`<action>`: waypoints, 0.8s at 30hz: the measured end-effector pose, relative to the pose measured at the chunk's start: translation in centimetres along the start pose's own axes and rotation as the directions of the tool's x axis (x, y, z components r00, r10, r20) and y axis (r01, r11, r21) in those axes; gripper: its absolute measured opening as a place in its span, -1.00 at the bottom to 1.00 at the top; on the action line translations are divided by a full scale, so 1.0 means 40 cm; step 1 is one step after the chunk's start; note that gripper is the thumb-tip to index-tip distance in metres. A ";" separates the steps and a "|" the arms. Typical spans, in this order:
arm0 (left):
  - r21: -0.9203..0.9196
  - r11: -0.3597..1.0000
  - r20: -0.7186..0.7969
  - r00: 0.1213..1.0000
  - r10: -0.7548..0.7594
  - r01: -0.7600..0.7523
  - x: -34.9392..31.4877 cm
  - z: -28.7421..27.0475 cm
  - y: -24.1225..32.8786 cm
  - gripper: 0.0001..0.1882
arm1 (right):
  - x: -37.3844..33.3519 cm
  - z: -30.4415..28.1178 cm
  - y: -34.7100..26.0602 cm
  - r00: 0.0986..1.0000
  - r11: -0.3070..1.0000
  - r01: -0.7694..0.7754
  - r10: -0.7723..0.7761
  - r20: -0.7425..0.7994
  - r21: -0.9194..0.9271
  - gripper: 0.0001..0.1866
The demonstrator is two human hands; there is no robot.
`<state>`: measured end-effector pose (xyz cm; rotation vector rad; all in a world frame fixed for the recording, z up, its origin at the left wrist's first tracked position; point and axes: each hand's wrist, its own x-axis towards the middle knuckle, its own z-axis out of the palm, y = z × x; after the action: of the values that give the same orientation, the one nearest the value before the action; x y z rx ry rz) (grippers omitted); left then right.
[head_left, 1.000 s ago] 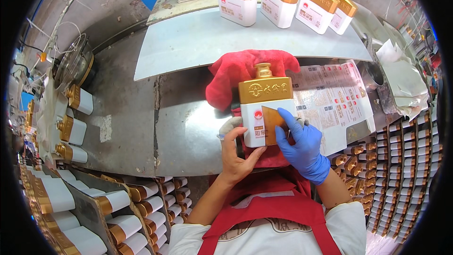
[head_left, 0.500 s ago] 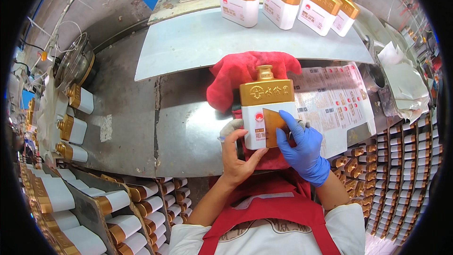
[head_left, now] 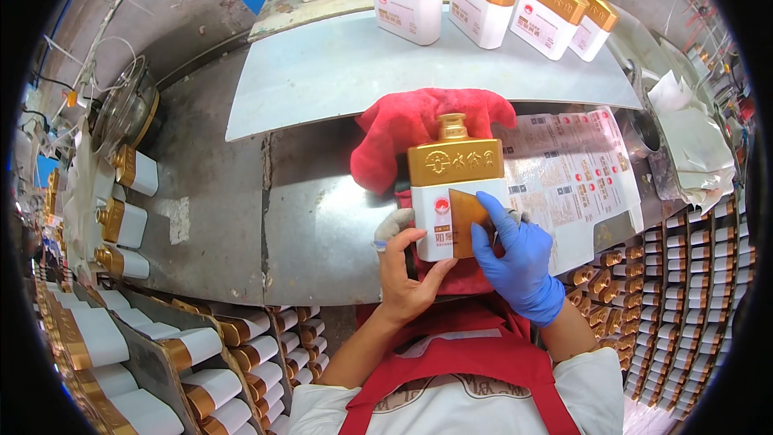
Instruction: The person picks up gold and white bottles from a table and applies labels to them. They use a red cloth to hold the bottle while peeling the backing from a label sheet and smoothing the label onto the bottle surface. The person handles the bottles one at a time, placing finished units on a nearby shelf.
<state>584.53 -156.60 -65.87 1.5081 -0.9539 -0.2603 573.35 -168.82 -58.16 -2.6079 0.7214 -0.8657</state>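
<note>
A flat bottle [head_left: 456,163] with a gold embossed shoulder and white lower body leans upright on a red cloth [head_left: 386,133]. My left hand [head_left: 409,278], with a pale covering on a finger, grips its lower left edge and bottom. In a blue glove, my right hand [head_left: 522,262] pinches a brown flat scraper [head_left: 467,224]. The scraper lies against the white front, covering part of the label there. A red mark and some print show to its left. The label's right part is hidden by the scraper and glove.
Printed label sheets [head_left: 568,169] lie right of the bottle. Several similar bottles [head_left: 407,4] stand on the pale board [head_left: 322,72] at the back. Others lie along the table's left side [head_left: 133,221]. Racks of bottles [head_left: 217,391] flank me on both sides. A metal bowl [head_left: 129,113] stands far left.
The scraper and right hand have shifted very slightly downward on the bottle. My left hand keeps its grip, and the view has tilted a little.
</note>
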 end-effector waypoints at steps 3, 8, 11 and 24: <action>-0.007 1.000 0.001 1.000 -0.010 0.010 -0.002 0.002 0.000 -0.38 | 0.000 -0.001 0.001 1.000 1.000 0.014 -0.014 0.003 -0.015 -0.55; -0.024 1.000 0.005 1.000 -0.004 0.004 -0.004 0.005 -0.006 -0.37 | 0.001 -0.003 0.001 1.000 0.999 0.029 -0.029 -0.002 -0.025 -0.54; 0.007 0.999 0.025 0.999 0.046 -0.046 -0.001 0.004 -0.005 -0.34 | 0.001 -0.003 0.000 1.000 1.000 0.026 -0.026 -0.005 -0.017 -0.54; 0.012 0.998 0.072 0.995 0.065 -0.066 -0.003 -0.004 -0.021 -0.27 | -0.003 0.001 0.005 1.000 0.999 0.022 -0.022 -0.020 -0.025 -0.53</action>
<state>584.89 -156.47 -66.63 1.4862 -1.0622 -0.2623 573.22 -168.90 -58.33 -2.6371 0.7147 -0.8971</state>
